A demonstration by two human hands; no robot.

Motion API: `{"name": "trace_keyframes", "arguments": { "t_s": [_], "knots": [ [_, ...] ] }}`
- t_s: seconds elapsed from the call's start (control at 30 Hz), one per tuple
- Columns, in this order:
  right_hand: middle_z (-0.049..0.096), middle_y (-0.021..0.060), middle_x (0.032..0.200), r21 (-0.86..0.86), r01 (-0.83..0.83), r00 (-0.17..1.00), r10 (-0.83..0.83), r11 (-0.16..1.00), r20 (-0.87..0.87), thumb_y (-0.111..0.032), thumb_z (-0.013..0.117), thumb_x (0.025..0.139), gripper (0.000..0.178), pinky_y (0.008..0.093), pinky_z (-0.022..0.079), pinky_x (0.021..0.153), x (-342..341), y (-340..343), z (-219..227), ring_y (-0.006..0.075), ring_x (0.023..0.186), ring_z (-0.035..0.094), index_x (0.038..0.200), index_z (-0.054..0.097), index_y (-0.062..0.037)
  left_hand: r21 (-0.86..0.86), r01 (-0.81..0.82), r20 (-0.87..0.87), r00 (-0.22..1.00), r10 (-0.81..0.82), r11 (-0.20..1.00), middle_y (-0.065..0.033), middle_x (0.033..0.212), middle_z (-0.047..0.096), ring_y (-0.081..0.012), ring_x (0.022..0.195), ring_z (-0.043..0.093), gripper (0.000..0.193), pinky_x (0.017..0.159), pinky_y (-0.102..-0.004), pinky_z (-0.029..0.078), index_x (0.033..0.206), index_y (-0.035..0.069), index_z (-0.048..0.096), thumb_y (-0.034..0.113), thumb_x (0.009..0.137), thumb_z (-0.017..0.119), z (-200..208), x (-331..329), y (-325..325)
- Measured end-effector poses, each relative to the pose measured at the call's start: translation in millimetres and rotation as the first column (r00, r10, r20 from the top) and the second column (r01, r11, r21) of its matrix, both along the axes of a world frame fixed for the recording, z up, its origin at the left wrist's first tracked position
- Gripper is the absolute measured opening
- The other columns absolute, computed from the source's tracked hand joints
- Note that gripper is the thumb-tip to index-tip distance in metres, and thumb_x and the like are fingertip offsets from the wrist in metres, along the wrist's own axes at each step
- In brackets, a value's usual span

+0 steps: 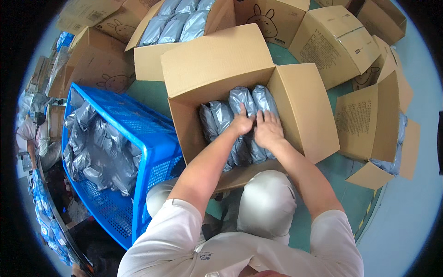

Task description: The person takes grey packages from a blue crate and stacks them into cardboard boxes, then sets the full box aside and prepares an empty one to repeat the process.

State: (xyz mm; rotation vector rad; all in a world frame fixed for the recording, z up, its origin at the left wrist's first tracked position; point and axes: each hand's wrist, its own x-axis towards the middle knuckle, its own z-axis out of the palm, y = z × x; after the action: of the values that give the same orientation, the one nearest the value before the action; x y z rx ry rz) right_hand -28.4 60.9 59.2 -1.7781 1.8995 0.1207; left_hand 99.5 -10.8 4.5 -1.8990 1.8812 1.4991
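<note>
In front of me an opened cardboard box holds several grey plastic-wrapped packages, laid side by side in rows. My left hand rests on the packages near the middle, its index finger stretched out over a far package. Just to its right, my right hand lies flat with its fingers spread, touching the far right package. Both hands press from above and grip nothing. Parts of the nearer packages are hidden beneath my hands and forearms.
A blue plastic crate with more grey packages stands tilted at my left. Behind is a filled carton. Other cartons surround the far side, and an open one lies at the right. Green floor shows between them.
</note>
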Motion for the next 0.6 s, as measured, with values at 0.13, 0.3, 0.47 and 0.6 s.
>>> {"name": "trace_keyframes", "arguments": {
  "t_s": [0.13,0.3,0.47,0.6],
  "knots": [
    [0.014,0.0298,0.162,0.150,-0.111,0.983,0.131,0.982,-0.130,-0.021,0.059,0.089,0.078,0.0502,0.012,0.124,8.5,2.5,-25.0,0.0442,0.152,0.012,0.155,0.023,0.0011,-0.216,0.181,-0.031,0.981,-0.192,0.960,-0.0309,0.136,0.056,-0.0389,0.129,0.054,0.080,0.108,-0.0407,0.042,0.151,-0.005,0.031,0.046,0.095,0.056,-15.3,26.6,11.5],
    [0.033,0.0349,0.152,-0.035,-0.204,0.976,0.206,0.978,0.071,-0.030,0.073,0.083,0.081,0.0523,0.018,0.122,-6.6,2.7,-13.4,0.0472,0.146,0.027,0.146,0.037,0.0057,-0.159,0.429,0.038,0.903,-0.429,0.889,-0.0281,0.111,0.067,-0.0442,0.107,0.064,0.050,0.095,-0.0496,0.051,0.120,0.002,0.065,0.042,0.092,0.058,133.0,64.0,-29.1],
    [0.047,0.0320,0.142,-0.179,-0.048,0.985,0.076,0.983,0.152,-0.025,0.067,0.089,0.053,0.0460,0.037,0.112,-21.1,17.7,7.5,0.0450,0.133,0.045,0.131,0.055,0.0053,-0.550,-0.005,-0.418,0.867,-0.270,0.835,-0.0182,0.112,0.070,-0.0284,0.104,0.069,0.044,0.094,-0.0375,0.053,0.124,0.001,0.063,0.034,0.096,0.063,293.3,170.2,-13.1],
    [0.065,0.0229,0.122,-0.062,0.145,0.885,-0.101,0.988,0.455,-0.024,0.066,0.096,0.044,0.0367,0.048,0.100,-13.5,25.4,65.7,0.0313,0.113,0.063,0.128,0.058,0.0050,-0.455,-0.549,-0.583,0.779,0.231,0.701,-0.0074,0.104,0.071,-0.0141,0.098,0.066,0.025,0.085,-0.0294,0.054,0.117,0.000,0.066,0.016,0.098,0.063,265.6,332.5,3.2]
  ]
}}
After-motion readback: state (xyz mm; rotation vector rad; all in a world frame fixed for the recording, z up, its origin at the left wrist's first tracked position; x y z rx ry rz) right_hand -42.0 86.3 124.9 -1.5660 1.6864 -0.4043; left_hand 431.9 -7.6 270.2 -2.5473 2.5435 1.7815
